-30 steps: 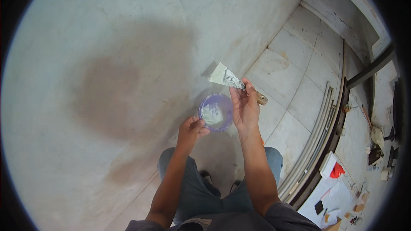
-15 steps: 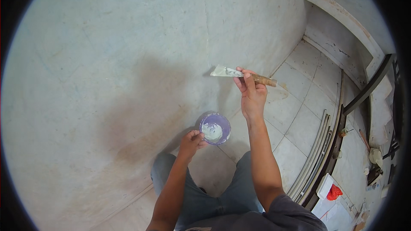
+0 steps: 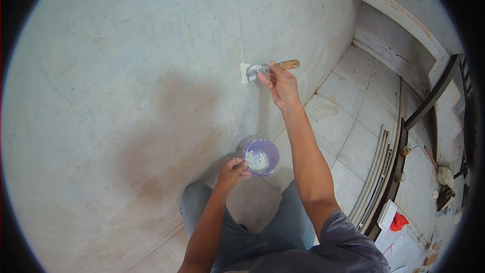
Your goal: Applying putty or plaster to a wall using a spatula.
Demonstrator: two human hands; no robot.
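Observation:
My right hand (image 3: 281, 87) grips a putty knife (image 3: 260, 69) with a worn wooden handle. Its blade lies against the pale wall (image 3: 202, 25), where a white smear of putty (image 3: 244, 74) shows at the blade's edge, on the line of a thin vertical crack (image 3: 239, 20). Lower down, my left hand (image 3: 233, 173) pinches the rim of a small purple bowl (image 3: 270, 150). White putty (image 3: 257, 160) lies in the bowl and streaks its inner side. The bowl is held out above my knees, apart from the knife.
Tiled floor (image 3: 348, 91) runs along the wall to the right. Several long pipes (image 3: 371, 182) lie there beside a dark rail (image 3: 391, 177). Farther right are a white tray (image 3: 387, 215), a red plastic bag (image 3: 398, 221) and a dark metal frame (image 3: 434, 93).
My right hand has moved up and left, turning the putty knife so its blade meets the wall and leaves white putty there. The bowl has shifted slightly right and down with my left hand.

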